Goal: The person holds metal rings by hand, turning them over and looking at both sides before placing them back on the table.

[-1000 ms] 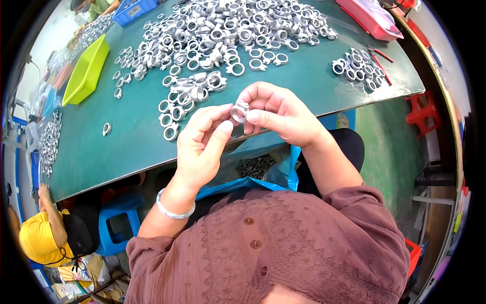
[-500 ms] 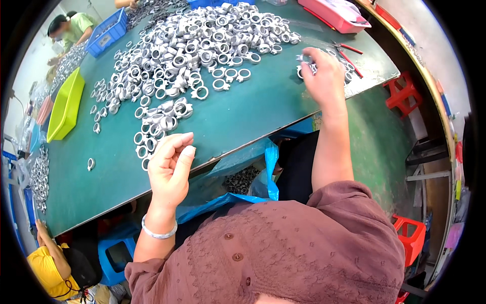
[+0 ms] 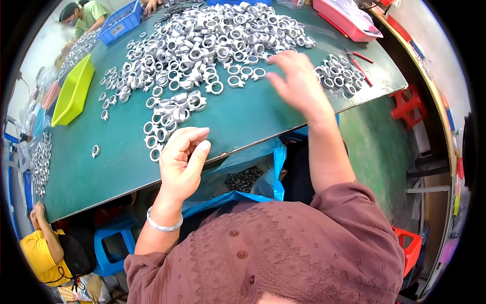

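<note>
My right hand [image 3: 297, 86] is over the table, thumb and fingers apart, its fingertips at the right edge of a large heap of silver-grey metal ring clamps [image 3: 202, 45]. No clamp shows in it. My left hand [image 3: 183, 161] is at the table's near edge, fingers loosely curled and thumb apart; its palm is partly hidden, and nothing shows in its grip. Just beyond it, a small group of the same clamps [image 3: 169, 117] trails off the heap. To the right of my right hand, a separate cluster of clamps [image 3: 341, 75] sits beside red-handled pliers [image 3: 362, 68].
The green table [image 3: 126, 167] has a lone clamp [image 3: 95, 150], a lime-green bin [image 3: 73, 93], a blue crate [image 3: 120, 23] and a pink tray [image 3: 349, 25]. Below its edge hangs a blue plastic bag [image 3: 278, 169] with dark parts. Co-workers sit left [image 3: 43, 253] and far left [image 3: 90, 15].
My right hand has moved left from the right-hand cluster to the heap's edge. The ring clamp at its fingertips is no longer there. My left hand keeps its pose; the view has shifted slightly.
</note>
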Demonstrator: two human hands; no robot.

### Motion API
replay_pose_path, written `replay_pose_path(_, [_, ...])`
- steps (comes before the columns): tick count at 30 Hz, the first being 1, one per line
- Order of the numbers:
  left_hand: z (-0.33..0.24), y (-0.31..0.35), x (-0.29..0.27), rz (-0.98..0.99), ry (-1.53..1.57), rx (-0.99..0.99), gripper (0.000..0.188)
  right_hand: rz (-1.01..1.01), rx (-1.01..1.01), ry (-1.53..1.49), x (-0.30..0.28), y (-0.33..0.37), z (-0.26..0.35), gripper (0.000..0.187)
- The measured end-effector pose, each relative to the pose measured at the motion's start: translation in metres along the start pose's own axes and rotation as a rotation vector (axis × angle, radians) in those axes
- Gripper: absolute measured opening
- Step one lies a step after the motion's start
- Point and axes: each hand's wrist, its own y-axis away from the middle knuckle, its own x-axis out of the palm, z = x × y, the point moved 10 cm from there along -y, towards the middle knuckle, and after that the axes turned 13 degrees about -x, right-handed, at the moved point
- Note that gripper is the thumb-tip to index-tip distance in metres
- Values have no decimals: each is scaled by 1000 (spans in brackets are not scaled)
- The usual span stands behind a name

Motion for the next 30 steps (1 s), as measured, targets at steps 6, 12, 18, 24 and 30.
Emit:
replay_pose_path(6, [3, 0, -1, 30, 37, -21, 19, 185, -93, -3, 47, -18, 48, 28])
replay_pose_path(12, [3, 0, -1, 46, 25, -17, 19, 251, -111, -62, 48, -13, 55, 24])
replay_pose_path(18, [18, -2, -5, -41, 172, -225, 27, 183, -271, -554, 33, -10, 99, 23])
replay_pose_path(24, [22, -5, -5, 19, 292, -260, 18, 20, -374, -801, 16, -8, 144, 31])
replay_pose_path(30, [26, -7, -9, 71, 401, -233, 13, -60, -188, -983, 24, -5, 141, 28])
